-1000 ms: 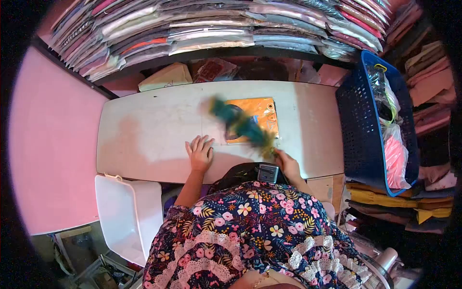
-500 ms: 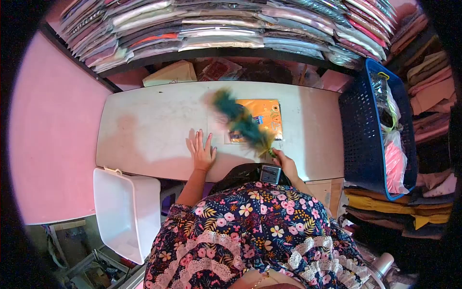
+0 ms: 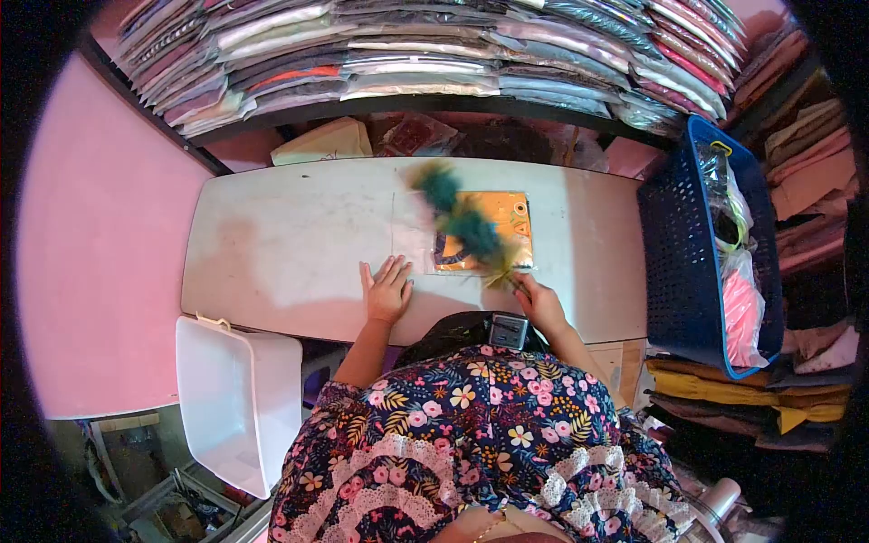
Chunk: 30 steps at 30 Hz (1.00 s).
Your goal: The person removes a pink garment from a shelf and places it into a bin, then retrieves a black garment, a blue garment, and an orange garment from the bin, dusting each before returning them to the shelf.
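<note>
My right hand (image 3: 540,304) is wrapped round the handle end of a fluffy feather duster (image 3: 472,233), dark green with yellowish tufts near the hand. Motion blurs the duster as it slants up and left over an orange garment (image 3: 507,210) folded in a clear plastic bag. The bag lies flat on the white table (image 3: 299,208), and its clear plastic reaches left of the garment. My left hand (image 3: 387,290) rests palm down on the table just left of the bag, fingers stretched out. The duster hides part of the garment's print.
A blue basket (image 3: 668,262) with plastic-wrapped items stands at the table's right end. By the front left edge is a white plastic bin (image 3: 213,389). Packed garments (image 3: 416,63) fill the shelf behind. Folded clothes (image 3: 751,398) are stacked at the right.
The duster has shifted slightly right over the bagged garment, and my right hand has moved a little right. My left hand has slid slightly right and down, its fingers now less spread.
</note>
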{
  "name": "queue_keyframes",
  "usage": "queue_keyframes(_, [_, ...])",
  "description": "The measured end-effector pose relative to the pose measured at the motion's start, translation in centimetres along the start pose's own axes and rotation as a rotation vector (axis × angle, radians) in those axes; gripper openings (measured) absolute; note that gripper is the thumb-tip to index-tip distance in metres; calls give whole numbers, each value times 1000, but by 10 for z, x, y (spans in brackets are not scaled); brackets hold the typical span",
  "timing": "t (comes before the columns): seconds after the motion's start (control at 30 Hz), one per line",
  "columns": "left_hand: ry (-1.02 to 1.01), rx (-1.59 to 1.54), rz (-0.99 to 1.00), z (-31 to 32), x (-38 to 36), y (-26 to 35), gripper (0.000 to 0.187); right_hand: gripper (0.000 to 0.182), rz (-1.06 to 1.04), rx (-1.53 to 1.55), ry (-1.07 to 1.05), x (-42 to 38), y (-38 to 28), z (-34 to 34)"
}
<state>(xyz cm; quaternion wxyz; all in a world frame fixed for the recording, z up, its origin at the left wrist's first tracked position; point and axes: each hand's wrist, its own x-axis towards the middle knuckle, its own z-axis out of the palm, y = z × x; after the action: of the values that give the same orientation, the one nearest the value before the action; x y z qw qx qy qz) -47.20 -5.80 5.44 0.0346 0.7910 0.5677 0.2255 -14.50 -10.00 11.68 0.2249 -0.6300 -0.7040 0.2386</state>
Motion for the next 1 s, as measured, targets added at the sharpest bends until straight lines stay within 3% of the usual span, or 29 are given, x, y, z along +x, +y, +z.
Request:
queue_keyframes(0.07, [6,13,-36,-3,-1,1,34,36,-173,-18,-165,1,-7,-4])
queue_keyframes(0.1, [-178,151,-99,0,-2,-4,31,36,-174,-15,-160,3,-10,-6])
queue_keyframes(0.17, [59,36,-35,4,-3,-2,31,35,-55,-133,-160,8,-14,-7])
queue_keyframes(0.3, [85,68,-5,1,-3,-2,30,36,192,-63,68,15,-14,-4])
queue_keyframes(0.37, [89,63,-14,2,-3,-1,31,36,179,-62,14,8,-4,-4])
queue_keyframes(0.43, [78,55,-21,5,-4,-3,31,35,-142,59,-106,-4,9,5])
queue_keyframes(0.47, [68,49,-36,6,-5,-5,30,34,-97,27,-208,-9,3,3])
queue_keyframes(0.5, [-172,95,-139,6,-7,-10,30,34,-95,29,-205,-11,2,4])
queue_keyframes(0.57, [89,35,-17,4,-6,-5,32,33,62,27,-167,-15,3,6])
queue_keyframes(0.6, [73,40,-22,2,-6,-4,33,33,3,5,35,-15,6,8])
queue_keyframes(0.63, [70,42,-21,0,-6,-3,33,34,199,-26,33,-14,12,4])
queue_keyframes(0.7, [69,42,-30,2,-6,-4,34,34,267,-26,237,-10,16,-3])
queue_keyframes(0.77, [68,39,-26,4,-5,-5,33,32,269,10,281,-14,15,-5])
queue_keyframes(0.87, [56,35,-34,2,-7,-7,33,31,-60,117,13,-33,9,4])
queue_keyframes(0.9, [50,28,-40,1,-7,-6,33,32,-50,122,-93,-39,5,5])
queue_keyframes(1.0, [90,55,-32,0,-4,-6,31,31,35,-7,-152,-40,8,1])
